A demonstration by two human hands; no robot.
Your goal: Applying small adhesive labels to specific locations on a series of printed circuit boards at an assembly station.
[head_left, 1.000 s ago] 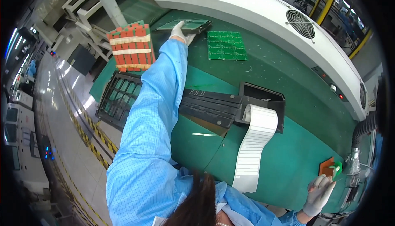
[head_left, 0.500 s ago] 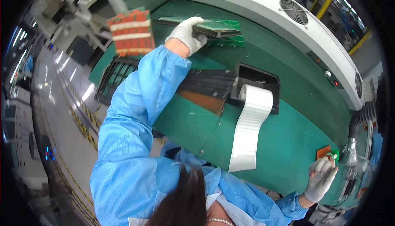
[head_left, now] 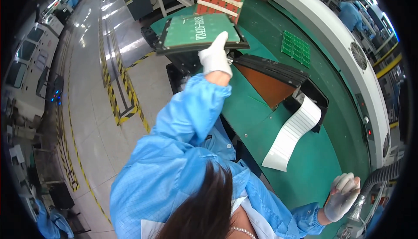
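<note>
My left hand [head_left: 216, 57], in a white glove, grips the near edge of a flat green board [head_left: 185, 29] with a black frame, its thumb lying on top. White printing runs across the board's face. The board is held over the bench's left end, just in front of an upright red panel [head_left: 220, 3] with cream bands. At the lower right, my gloved right hand [head_left: 341, 197] is raised with its fingers curled. Anything between those fingers is hidden. A grey ribbed hose [head_left: 382, 176] comes close beside it.
A green circuit board panel [head_left: 296, 49] lies on the green bench [head_left: 305, 165]. A strip of white labels [head_left: 292, 137] hangs out of a black box [head_left: 320, 102], beside dark folders [head_left: 270, 69] with a brown sheet. A white machine housing [head_left: 370, 82] runs along the back.
My view has swung left. My left hand has brought the framed board leftward from beside the green circuit panel, which now lies apart. My right hand stays raised at the lower right.
</note>
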